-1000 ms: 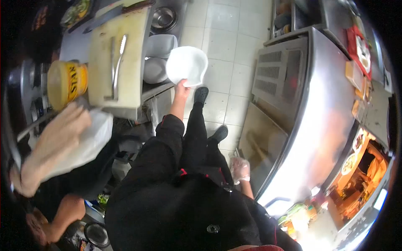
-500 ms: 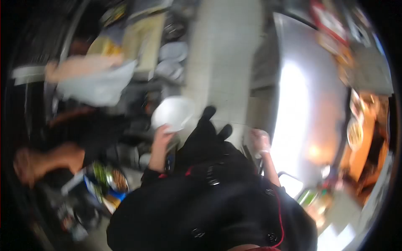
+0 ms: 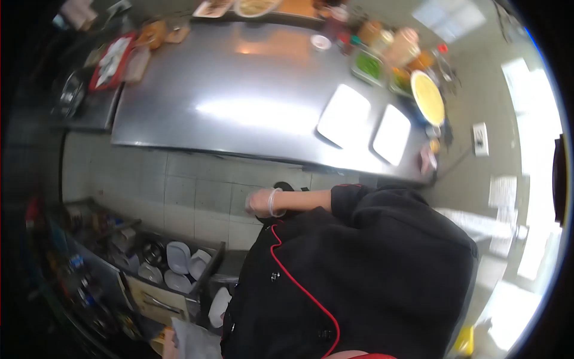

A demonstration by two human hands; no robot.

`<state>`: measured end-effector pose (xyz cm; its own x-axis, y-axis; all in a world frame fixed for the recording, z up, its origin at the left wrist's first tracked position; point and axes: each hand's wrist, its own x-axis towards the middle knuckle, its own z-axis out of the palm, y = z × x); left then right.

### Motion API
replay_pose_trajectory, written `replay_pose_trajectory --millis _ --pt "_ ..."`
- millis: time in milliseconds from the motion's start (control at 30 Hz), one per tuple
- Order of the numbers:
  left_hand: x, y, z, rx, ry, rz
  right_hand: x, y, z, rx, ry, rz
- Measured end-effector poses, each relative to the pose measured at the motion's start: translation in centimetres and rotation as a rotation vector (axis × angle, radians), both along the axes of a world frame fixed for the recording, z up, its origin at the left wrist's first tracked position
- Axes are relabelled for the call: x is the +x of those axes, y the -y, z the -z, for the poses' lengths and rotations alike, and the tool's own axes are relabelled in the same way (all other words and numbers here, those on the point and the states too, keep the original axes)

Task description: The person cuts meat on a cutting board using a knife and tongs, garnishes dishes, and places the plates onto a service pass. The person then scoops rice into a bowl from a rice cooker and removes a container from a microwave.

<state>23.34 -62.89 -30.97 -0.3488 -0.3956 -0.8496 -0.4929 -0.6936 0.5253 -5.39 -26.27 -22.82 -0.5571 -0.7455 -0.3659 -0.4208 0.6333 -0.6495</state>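
Hovering over the floor tiles, the gloved right hand; beside the jacket, a white bowl

From my remote seat I see the right hand in a thin clear glove, out in front of the black jacket. Its fingers blur together; I cannot tell how far they are open or whether they have hold of anything. The left hand is out of my view, so I cannot tell its grip either. The white bowl shows low in my view, partly covered by the jacket, near a group of white dishes. Just beside those I make out a pale cutting board with tongs lying on it. Across the tiles I have a steel counter, with two square white plates set apart on its right part. Beyond them I see a tub of chopped greens and a yellow-filled bowl. A red tray lies near the counter's left end.
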Motion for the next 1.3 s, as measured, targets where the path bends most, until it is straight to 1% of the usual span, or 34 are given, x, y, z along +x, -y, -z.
replay_pose_trajectory --millis 100,167,200,267,333,367,400,433,467,500,533,567,600,633,667,700,733,767,800,833,867,900,933,967,1000,1033,1067,1100,1133,1167,1200,1267,1300 --pt "-5.8 -1.2 0.1 0.052 -0.008 0.182 1.2 -2.1 2.3 -0.163 -0.027 0.271" --pt "-9.8 -2.1 -0.1 0.081 -0.033 0.313 1.7 -4.8 2.5 -0.167 -0.04 0.436" --pt "-11.7 -2.7 -0.1 0.098 -0.042 0.379 2.2 -6.5 2.0 -0.164 -0.045 0.522" --pt "-15.0 -4.0 -0.6 0.124 -0.07 0.498 3.8 -10.5 -1.4 -0.031 -0.093 0.798" --pt "-19.0 -6.2 -1.8 0.162 -0.131 0.615 7.2 -14.7 -3.8 -0.065 0.098 1.438" --pt "-21.0 -7.4 -2.6 0.189 -0.167 0.679 9.6 -17.3 -3.4 -0.068 0.028 1.755" --pt "-23.1 -8.7 -3.8 0.214 -0.211 0.751 12.6 -20.3 -1.8 -0.071 -0.052 2.07" --pt "-25.0 -10.6 -5.2 0.247 -0.263 0.82 16.7 -24.5 1.4 -0.105 -0.108 2.379" --pt "-26.8 -12.6 -7.6 0.306 -0.306 0.891 20.0 -26.1 -3.1 0.151 -0.246 2.567" --pt "-28.3 -14.5 -9.7 0.362 -0.35 0.948 23.5 -28.5 -4.0 0.058 -0.434 2.829" --pt "-29.3 -16.6 -11.0 0.413 -0.393 0.996 27.3 -31.6 -4.4 0.308 -0.612 2.936" --pt "-30.3 -18.9 -11.9 0.451 -0.429 1.084 30.5 -34.0 -5.7 0.351 -0.777 2.99" --pt "-31.2 -21.4 -12.7 0.486 -0.463 1.172 32.4 -35.6 -8.2 0.408 -0.573 3.124" --pt "-31.7 -24.3 -13.3 0.521 -0.496 1.259 32.6 -35.9 -11.2 0.44 -0.605 3.215" --pt "-31.8 -27.6 -13.4 0.62 -0.537 1.333 34.0 -37.7 -11.5 0.545 -0.54 3.251" --pt "-30.8 -31.8 -15.6 0.67 -0.512 1.408 36.8 -40.2 -10.5 0.571 -0.526 3.132" --pt "-29.9 -35.6 -16.7 0.761 -0.504 1.489 39.2 -41.8 -9.2 0.594 -0.5 3.012" --pt "-29.6 -39.1 -15.7 0.743 -0.512 1.685 39.7 -41.6 -9.7 0.666 -0.772 2.834" --pt "-28.6 -43.1 -16.3 0.809 -0.543 1.824 39.6 -40.3 -10.6 0.722 -1.023 2.63" --pt "-26.4 -47.1 -18.7 0.911 -0.555 1.844 39.3 -38.5 -12.1 0.772 -1.25 2.401" --pt "-24.4 -50.7 -20.0 0.961 -0.606 1.905 38.5 -36.4 -14.1 1.034 -1.442 2.067" --pt "-22.8 -54.1 -20.2 0.996 -0.579 1.998 37.7 -33.9 -16.8 1.144 -1.445 1.889" --pt "-20.9 -57.3 -21.2 1.024 -0.632 2.068 36.0 -31.8 -20.2 0.986 -1.564 1.711" --pt "-18.8 -60.1 -22.2 1.053 -0.692 2.117 36.0 -31.4 -21.6 0.864 -1.531 1.555" --pt "-17.0 -62.7 -23.0 1.084 -0.73 2.202 36.6 -31.7 -21.5 0.823 -1.373 1.478" --pt "-14.9 -64.6 -24.3 1.127 -0.712 2.244 36.5 -31.8 -21.9 0.917 -1.069 1.463" --pt "-13.1 -66.3 -25.6 1.196 -0.708 2.295 35.5 -31.7 -22.2 1.109 -0.942 1.472" --pt "-10.9 -68.2 -25.6 1.216 -0.798 2.316 35.3 -31.8 -22.7 1.075 -0.656 1.512" --pt "-9.0 -70.2 -25.0 1.24 -0.895 2.33 36.6 -33.6 -20.3 0.728 -0.827 1.573" --pt "-7.5 -71.9 -24.7 1.197 -0.944 2.344 36.9 -33.3 -19.8 0.477 -0.846 1.826" --pt "-6.6 -72.7 -25.2 1.284 -0.918 2.355 37.1 -32.8 -20.1 0.195 -0.863 2.053" --pt "-5.4 -73.9 -26.0 1.448 -0.849 2.371 39.1 -32.4 -23.6 0.425 -0.644 1.8" --pt "-4.4 -73.9 -25.8 1.48 -0.922 2.341 40.1 -32.0 -24.9 0.519 -0.526 1.667"
